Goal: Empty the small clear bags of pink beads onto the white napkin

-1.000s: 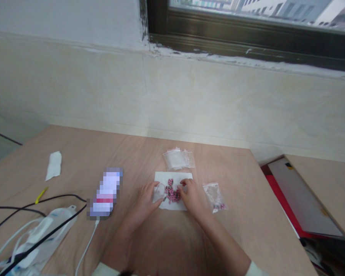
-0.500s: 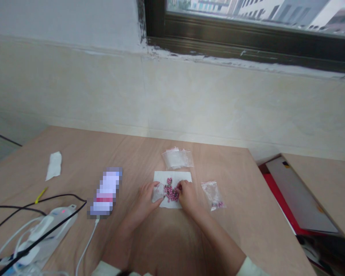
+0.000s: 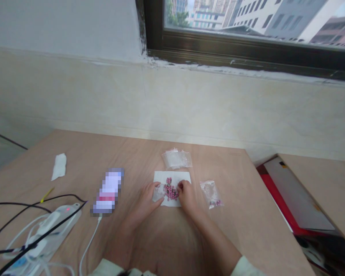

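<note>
Crumpled white tissue (image 3: 59, 166) lay toward the left edge of my pale wooden table (image 3: 235, 226), with one thin yellow stick (image 3: 47, 195) below it. Nearer the left corner by me ran two black cables (image 3: 23, 205), one white plastic power strip (image 3: 56, 226) showing a red light, and one white charging cable (image 3: 89, 241), which led up to one oblong object (image 3: 107, 190) too blurred to name.

Mid-table, on one flat sheet of white paper (image 3: 161, 178), my left hand (image 3: 143, 201) had its fingers spread over one small clear round piece (image 3: 159, 193), though I could not tell what it was. It lay right beside a heap of pink beads (image 3: 171, 190), a few dozen, too bunched to count exactly. My right hand (image 3: 186, 197) sat at the heap's right side, its fingertips drawn together among the beads; whether they pinched one, I could not tell.

Beyond the paper lay a flat clear plastic packet (image 3: 176, 159), seemingly empty, though I could not tell if it was one or several. Right of the paper, one small clear plastic bag (image 3: 211, 193) held a few pink beads (image 3: 217, 202) in its lower corner, so most beads were out on the paper. Past the table's right edge showed one red folder (image 3: 276, 191).
</note>
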The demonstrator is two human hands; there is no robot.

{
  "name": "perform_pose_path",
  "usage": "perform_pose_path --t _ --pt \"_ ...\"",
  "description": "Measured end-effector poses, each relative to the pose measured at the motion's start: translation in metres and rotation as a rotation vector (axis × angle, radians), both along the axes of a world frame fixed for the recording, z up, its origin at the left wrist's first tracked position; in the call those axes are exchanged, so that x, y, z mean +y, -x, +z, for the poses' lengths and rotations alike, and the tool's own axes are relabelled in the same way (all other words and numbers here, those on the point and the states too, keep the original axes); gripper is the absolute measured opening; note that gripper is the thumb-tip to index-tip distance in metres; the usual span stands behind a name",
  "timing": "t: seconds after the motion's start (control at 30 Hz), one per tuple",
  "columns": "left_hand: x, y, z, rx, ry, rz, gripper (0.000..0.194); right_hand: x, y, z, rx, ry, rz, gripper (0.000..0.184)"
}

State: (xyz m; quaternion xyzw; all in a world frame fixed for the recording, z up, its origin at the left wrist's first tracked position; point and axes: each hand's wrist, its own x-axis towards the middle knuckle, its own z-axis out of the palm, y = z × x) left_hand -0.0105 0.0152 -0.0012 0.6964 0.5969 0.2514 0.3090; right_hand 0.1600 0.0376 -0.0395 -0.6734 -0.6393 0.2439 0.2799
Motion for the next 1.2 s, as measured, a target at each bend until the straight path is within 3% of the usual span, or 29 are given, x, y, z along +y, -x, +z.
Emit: perform_pose_path --t 0.3,0.63,1.03,1.2 --pt "-0.009 0.003 0.005 -0.032 -0.021 0.0 0.041 -0.002 -0.003 -0.004 0.063 -0.009 -0.012 0.011" --pt "-0.015 0.001 0.009 -0.047 -0.023 -0.001 0.041 -0.016 -0.022 0.001 0.088 -0.03 0.133 0.024" --pt "-0.019 -0.003 0.019 -0.07 0.017 -0.011 0.042 -0.021 -0.029 -0.002 0.072 -0.001 0.094 0.006" --pt "-0.019 -0.004 0.016 -0.084 0.028 -0.002 0.043 -0.022 -0.031 -0.002 0.087 0.005 0.122 0.005"
